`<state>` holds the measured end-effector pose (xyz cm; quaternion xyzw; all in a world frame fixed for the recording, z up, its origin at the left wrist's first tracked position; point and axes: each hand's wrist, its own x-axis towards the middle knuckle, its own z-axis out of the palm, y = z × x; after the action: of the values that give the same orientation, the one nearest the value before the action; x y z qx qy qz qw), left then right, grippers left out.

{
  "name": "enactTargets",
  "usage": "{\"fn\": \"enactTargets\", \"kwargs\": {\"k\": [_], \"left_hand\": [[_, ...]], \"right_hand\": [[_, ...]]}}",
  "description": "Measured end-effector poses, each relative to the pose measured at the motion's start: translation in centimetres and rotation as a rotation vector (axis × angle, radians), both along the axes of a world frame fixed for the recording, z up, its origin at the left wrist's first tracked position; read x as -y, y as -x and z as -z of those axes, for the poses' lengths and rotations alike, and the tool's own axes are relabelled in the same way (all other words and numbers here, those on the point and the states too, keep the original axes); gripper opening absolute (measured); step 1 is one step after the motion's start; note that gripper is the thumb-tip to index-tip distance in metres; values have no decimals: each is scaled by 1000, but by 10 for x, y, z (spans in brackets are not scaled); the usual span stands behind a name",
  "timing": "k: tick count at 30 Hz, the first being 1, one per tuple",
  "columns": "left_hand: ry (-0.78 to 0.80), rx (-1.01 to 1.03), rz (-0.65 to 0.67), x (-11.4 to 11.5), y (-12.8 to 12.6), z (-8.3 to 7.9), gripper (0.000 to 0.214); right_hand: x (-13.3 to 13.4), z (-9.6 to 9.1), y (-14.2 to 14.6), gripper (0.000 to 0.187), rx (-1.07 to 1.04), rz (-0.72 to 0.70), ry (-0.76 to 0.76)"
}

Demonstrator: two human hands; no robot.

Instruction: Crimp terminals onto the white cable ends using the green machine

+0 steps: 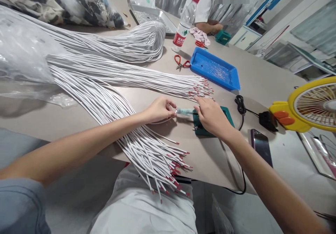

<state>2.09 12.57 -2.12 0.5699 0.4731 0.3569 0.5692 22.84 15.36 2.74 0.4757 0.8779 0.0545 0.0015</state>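
My left hand [159,109] pinches one thin white cable [168,119] at its end and holds it against a small clear tube [184,111] on a green device [203,128]. My right hand [211,116] rests on that device, fingers curled over the tube's other end. A bundle of white cables with red tips [154,155] fans out under my left forearm and hangs over the table's near edge. A second bundle [147,78] lies beyond my hands, its red tips pointing right.
A blue tray [214,69], red scissors [181,62] and a water bottle [185,23] stand behind. A yellow fan [309,108], a black plug [266,120] and a phone [261,146] lie to the right. Another person [210,6] sits at the far end. Plastic bags [23,52] are at left.
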Motion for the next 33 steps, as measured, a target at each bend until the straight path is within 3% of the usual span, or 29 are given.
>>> {"fn": "enactTargets", "kwargs": {"k": [4, 8, 11, 14, 18, 25, 29, 33], "left_hand": [[-38, -5, -26, 0, 1, 0, 22], [-128, 116, -76, 0, 1, -2, 28], [-176, 175, -71, 2, 0, -5, 33], [-238, 152, -88, 8, -2, -9, 36], [-596, 25, -117, 24, -8, -15, 15], [-1333, -267, 14, 59, -23, -8, 15], [-1522, -427, 145, 63, -21, -2, 13], [-1579, -581, 352, 63, -19, -1, 8]], "right_hand": [[0, -3, -2, 39, -28, -9, -37], [15, -4, -1, 32, -215, -101, -231], [37, 12, 7, 25, -574, -211, -294], [54, 40, 19, 22, -879, -264, -155], [58, 66, 26, 20, -1007, -273, 7], [54, 68, 21, 17, -1017, -295, 119], [52, 70, 22, 20, -1008, -314, 145], [50, 69, 24, 21, -1021, -306, 149]]}}
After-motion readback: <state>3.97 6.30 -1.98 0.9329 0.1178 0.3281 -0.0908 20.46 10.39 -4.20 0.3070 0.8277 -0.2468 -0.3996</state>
